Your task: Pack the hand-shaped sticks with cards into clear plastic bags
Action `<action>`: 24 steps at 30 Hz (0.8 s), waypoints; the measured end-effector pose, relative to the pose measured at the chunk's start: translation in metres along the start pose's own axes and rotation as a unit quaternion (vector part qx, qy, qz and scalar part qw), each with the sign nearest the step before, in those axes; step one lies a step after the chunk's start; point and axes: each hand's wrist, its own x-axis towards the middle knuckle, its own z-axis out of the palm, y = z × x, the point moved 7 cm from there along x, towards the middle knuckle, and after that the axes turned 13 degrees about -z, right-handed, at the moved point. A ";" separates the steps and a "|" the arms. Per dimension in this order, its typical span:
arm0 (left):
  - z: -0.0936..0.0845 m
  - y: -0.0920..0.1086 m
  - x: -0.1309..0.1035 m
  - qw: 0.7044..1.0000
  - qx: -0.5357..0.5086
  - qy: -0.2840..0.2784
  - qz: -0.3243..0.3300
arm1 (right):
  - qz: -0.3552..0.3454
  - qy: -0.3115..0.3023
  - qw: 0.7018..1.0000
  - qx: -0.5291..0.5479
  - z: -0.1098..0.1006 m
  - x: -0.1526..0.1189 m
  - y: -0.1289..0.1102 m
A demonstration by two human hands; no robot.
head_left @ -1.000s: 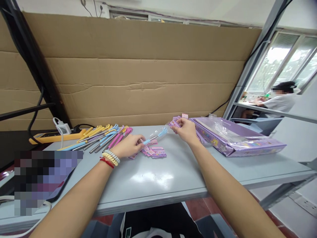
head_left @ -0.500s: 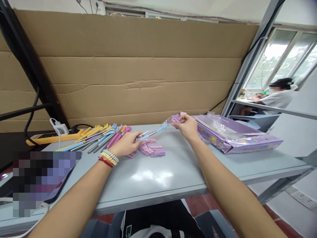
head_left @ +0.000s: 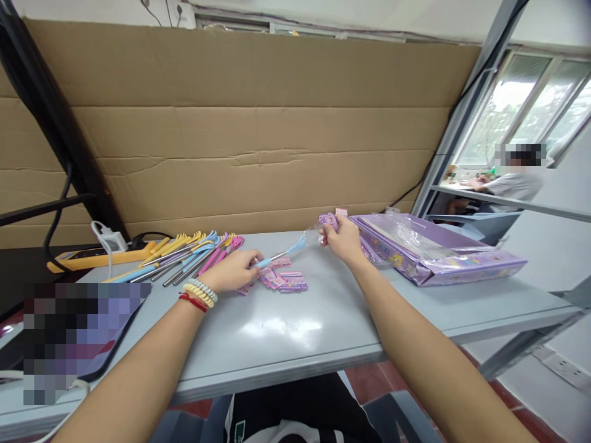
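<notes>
Both hands drew nearer since 1 s ago | left hand (head_left: 233, 271) fingers pinch blue scratcher (head_left: 281, 253) mid-surface (head_left: 277, 332) | right hand (head_left: 341, 240) fingers grip clear bag (head_left: 315, 234) | keep bag mouth open, tip aligned.

The scene is evenly and brightly lit, mostly by daylight from the windows (head_left: 526, 104) at the upper right, whose panes are washed out to near white. A soft, pale patch of glare sits on the grey table (head_left: 277, 329) near its front edge, and the clear plastic on the purple box (head_left: 443, 255) catches small highlights. Shadows are faint and diffuse, darkest under the table. The wide lens bends straight lines: the cardboard wall (head_left: 258, 123) bows and the metal post (head_left: 466, 104) leans hard toward the corner, while the forearms stretch at the bottom. A pixelated block (head_left: 78, 332) covers the lower left, and another hides a distant person's face. Small far items look slightly soft.
</notes>
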 end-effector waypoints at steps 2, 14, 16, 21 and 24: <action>0.006 -0.002 -0.001 0.999 -0.005 -0.047 -0.021 | 0.023 -0.025 0.999 0.033 0.005 0.000 0.003; -0.008 0.013 0.002 0.991 0.113 0.065 -0.030 | 0.073 -0.140 0.968 0.194 0.037 -0.005 0.027; -0.012 0.034 0.017 0.987 0.094 0.125 -0.031 | 0.071 -0.147 0.964 0.210 0.041 -0.006 0.024; 0.021 0.077 0.072 0.992 -0.116 0.047 -0.033 | 0.040 -0.162 0.959 0.229 0.041 -0.006 0.018; 0.041 0.081 0.086 0.980 -0.198 0.006 -0.027 | 0.026 -0.183 0.959 0.216 0.037 -0.006 0.019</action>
